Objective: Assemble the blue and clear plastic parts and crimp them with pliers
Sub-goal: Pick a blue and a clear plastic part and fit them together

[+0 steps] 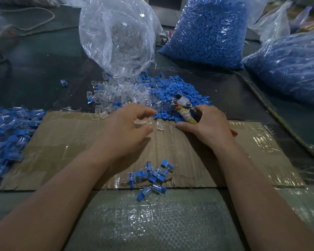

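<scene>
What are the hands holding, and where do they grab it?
The right hand grips the pliers by their wrapped handle. The left hand pinches a clear part between thumb and finger.

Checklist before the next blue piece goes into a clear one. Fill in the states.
1. Clear part pinched in left hand: ok.
2. Pliers gripped in right hand: ok.
3. Blue part in hand: not ok; the blue pile lies beyond both hands.
4. Pliers' head free of parts: cannot tell.
5. Finished pieces out of the way: ok, near the front edge of the cardboard.
</scene>
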Available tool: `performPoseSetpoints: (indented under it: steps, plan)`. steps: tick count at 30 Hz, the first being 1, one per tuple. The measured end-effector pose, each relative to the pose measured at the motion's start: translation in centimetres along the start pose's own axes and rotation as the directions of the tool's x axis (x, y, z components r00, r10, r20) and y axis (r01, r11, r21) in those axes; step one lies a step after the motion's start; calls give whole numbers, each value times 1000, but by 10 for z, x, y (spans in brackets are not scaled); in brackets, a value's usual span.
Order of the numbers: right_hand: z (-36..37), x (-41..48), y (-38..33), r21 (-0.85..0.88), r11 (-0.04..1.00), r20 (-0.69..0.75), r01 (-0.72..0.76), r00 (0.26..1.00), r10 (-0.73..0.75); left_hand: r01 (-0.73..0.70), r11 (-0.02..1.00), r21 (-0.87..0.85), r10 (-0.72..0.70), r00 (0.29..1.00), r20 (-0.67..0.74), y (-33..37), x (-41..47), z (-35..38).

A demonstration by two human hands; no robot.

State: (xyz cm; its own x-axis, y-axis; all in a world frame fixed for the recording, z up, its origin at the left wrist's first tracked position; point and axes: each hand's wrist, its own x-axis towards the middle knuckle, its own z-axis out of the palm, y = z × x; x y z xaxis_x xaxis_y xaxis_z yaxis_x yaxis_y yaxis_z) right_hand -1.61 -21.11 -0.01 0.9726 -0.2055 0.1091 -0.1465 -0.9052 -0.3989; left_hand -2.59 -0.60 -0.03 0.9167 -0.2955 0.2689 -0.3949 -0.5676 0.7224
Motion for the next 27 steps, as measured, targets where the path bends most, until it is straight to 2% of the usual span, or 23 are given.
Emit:
performPoseSetpoints:
  steps: [4, 7, 17, 19, 22, 24, 27]
  plan:
    - [1, -1, -2, -34, 999, 0, 2, 1000, -2, -150, 975, 163, 107, 963, 246, 0, 0, 4]
    - [1, -2, -2, -41, 999, 3, 0, 1000, 0, -163, 956, 245, 83, 949, 304, -4, 2, 5]
    - [-1, -5, -6, -76, 996, -28, 41, 999, -43, -102, 978, 181, 77, 987, 145, -3, 2, 5]
    - [-3, -7, -8, -67, 994, -81, 86, 992, -91, -95, 979, 181, 74, 990, 119, -2, 2, 5]
    - [-4, -11, -15, 12, 970, -165, 245, 957, -239, -56, 986, 157, 48, 997, 58, -1, 1, 3]
    - [-1, -12, -22, -8, 945, -145, 327, 935, -325, -31, 991, 131, 29, 999, 19, 1, 1, 2]
    - [6, -9, -28, -114, 929, -47, 351, 933, -358, 7, 995, 101, -7, 1000, -3, 4, 1, 0]
